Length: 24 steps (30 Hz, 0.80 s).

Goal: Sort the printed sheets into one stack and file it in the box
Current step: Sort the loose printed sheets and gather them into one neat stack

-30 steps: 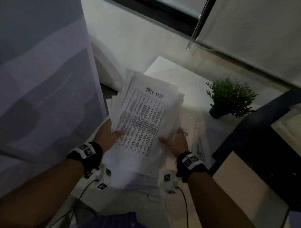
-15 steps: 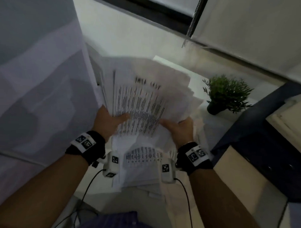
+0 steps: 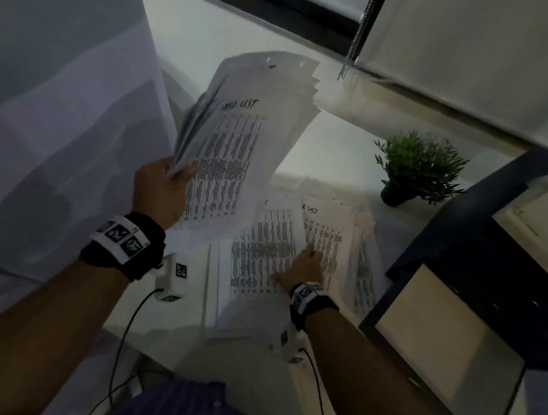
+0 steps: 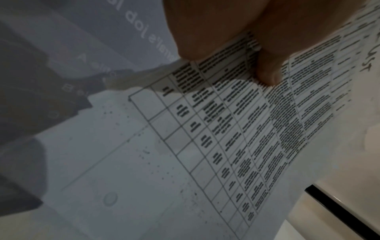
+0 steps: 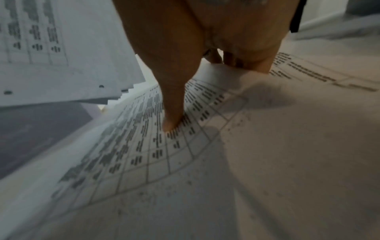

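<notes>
Right forearm: I see it reaching forward and down from the lower right, a black band with white marker tags at the wrist.
Right hand [image 3: 298,267]: lies low and flat on the loose white printed sheets [image 3: 264,256] spread on the white table [image 3: 340,138]; the fingers are stretched out and slightly spread, the thumb [image 5: 172,116] pressed tip-down on a printed grid, nothing gripped.
Loose sheets: overlapping and fanned, one with a handwritten heading ending in "LIST" just beyond my fingertips; more sheets slide off toward the right edge.
Left forearm: raised higher than the right, angled up from the lower left, same banded wrist with a small white camera box hanging under it.
Left hand [image 3: 161,194]: held up off the table, thumb on the front and fingers curled behind, pinching the lower left corner of a thick white bundle of printed pages [image 3: 237,150].
Bundle: tilted up and away from me, edges uneven and stepped at the top, punch holes visible near the upper edge; it hangs above the loose sheets.
Farther back: a small green potted plant [image 3: 417,165] in a dark pot stands on the table, right of the papers.
Box: I cannot tell which thing here is it.
</notes>
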Each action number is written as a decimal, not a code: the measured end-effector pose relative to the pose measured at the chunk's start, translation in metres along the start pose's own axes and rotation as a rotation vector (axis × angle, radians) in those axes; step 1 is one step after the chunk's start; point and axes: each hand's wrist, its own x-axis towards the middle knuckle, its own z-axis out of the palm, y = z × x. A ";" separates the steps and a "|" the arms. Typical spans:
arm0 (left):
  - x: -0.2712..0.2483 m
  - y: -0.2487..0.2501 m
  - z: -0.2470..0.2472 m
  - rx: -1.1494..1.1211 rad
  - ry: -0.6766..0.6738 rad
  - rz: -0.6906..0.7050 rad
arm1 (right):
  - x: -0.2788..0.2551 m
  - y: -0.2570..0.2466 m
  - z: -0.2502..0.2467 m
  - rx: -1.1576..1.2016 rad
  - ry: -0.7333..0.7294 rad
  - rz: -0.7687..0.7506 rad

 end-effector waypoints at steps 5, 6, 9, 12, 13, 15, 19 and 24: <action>0.002 -0.005 -0.008 -0.015 0.034 -0.065 | 0.002 -0.004 0.005 0.249 0.066 0.048; 0.002 -0.006 -0.011 -0.007 0.035 -0.070 | 0.000 -0.004 0.007 0.297 0.067 0.050; 0.003 -0.007 -0.016 0.011 0.026 -0.098 | -0.003 0.001 -0.001 0.380 0.115 0.020; 0.004 -0.010 -0.015 0.019 0.011 -0.165 | -0.007 0.011 -0.031 0.343 0.234 -0.008; 0.003 -0.015 -0.013 0.013 -0.009 -0.202 | -0.011 0.012 -0.046 0.336 0.276 -0.025; -0.001 -0.025 -0.006 -0.020 -0.064 -0.294 | -0.020 0.013 -0.080 0.323 0.366 -0.058; -0.016 -0.042 0.022 -0.029 -0.182 -0.492 | -0.044 0.010 -0.148 0.471 0.544 -0.153; -0.032 -0.071 0.048 0.060 -0.388 -0.703 | -0.066 0.008 -0.184 0.785 0.498 -0.255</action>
